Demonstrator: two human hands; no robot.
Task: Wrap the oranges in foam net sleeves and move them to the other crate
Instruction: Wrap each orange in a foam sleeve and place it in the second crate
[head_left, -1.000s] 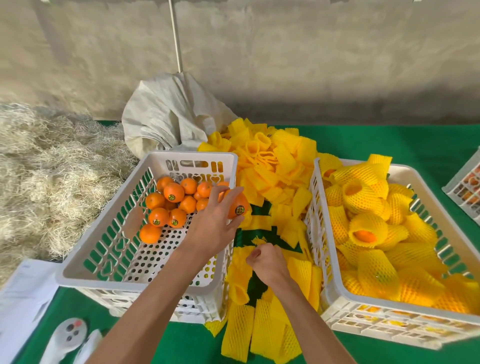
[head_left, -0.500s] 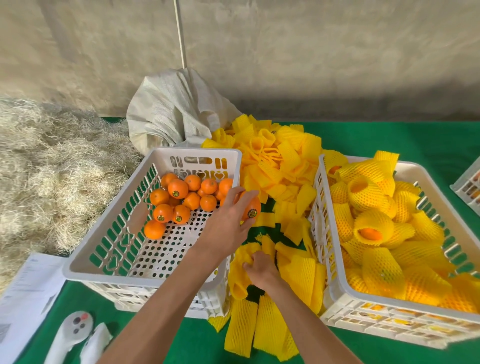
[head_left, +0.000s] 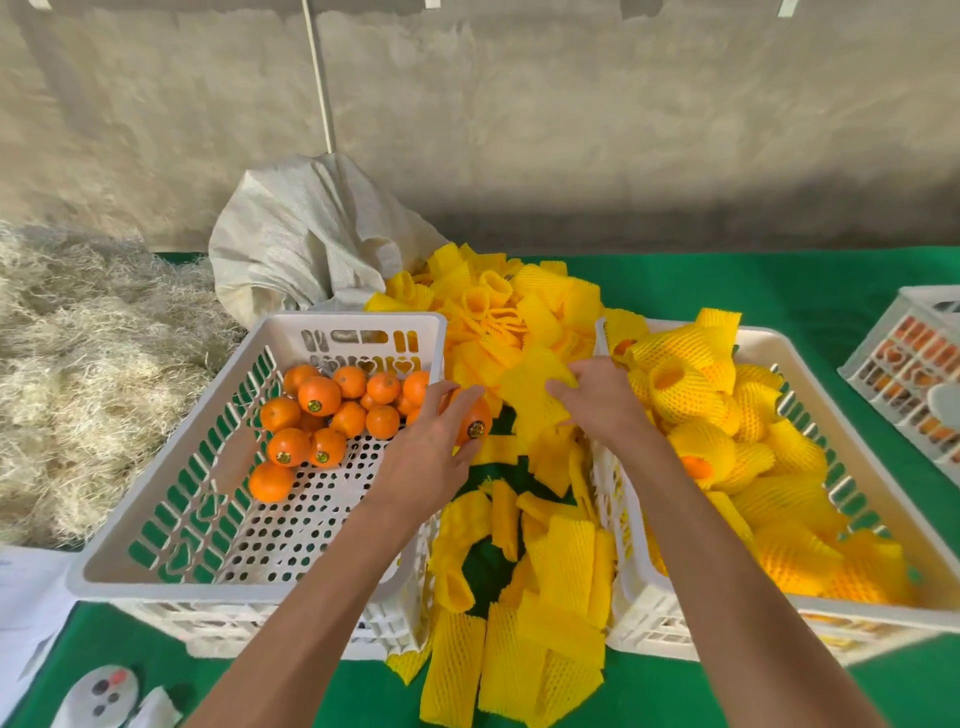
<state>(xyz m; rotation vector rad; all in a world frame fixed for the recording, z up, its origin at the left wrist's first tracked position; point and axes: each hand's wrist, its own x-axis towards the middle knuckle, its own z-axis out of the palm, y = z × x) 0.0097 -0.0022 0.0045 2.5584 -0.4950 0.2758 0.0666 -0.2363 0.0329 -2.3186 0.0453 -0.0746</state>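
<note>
- The left hand (head_left: 434, 452), at the centre of the frame, grips one orange (head_left: 474, 420) in its fingers, above the right rim of the left crate (head_left: 156, 540).
- That orange is round, glossy and deep orange, with a small dark round sticker facing the camera on its lower side.
- The right hand (head_left: 605, 400), just right of centre, pinches a foam net sleeve (head_left: 532, 397) between thumb and fingers; the sleeve is bright yellow, flattened, with a fine mesh texture, and it is lifted above the gap between the two crates.
- Held orange and held sleeve sit just beside each other; whether they touch cannot be told.
- The left crate is white, slotted plastic; a cluster of bare oranges (head_left: 324, 410) lies at its far end, several showing the same dark stickers.
- The right crate (head_left: 649, 597), at the right of the frame, is filled with wrapped oranges (head_left: 696, 452), each in a yellow net with orange peel showing at the open ends.
- A loose pile of sleeves (head_left: 498, 312) lies on the green table (head_left: 779, 291) between and behind the crates, running down to the bottom centre.
- A pale sack (head_left: 301, 239) lies behind the left crate, and straw (head_left: 78, 364) fills the left edge.
</note>
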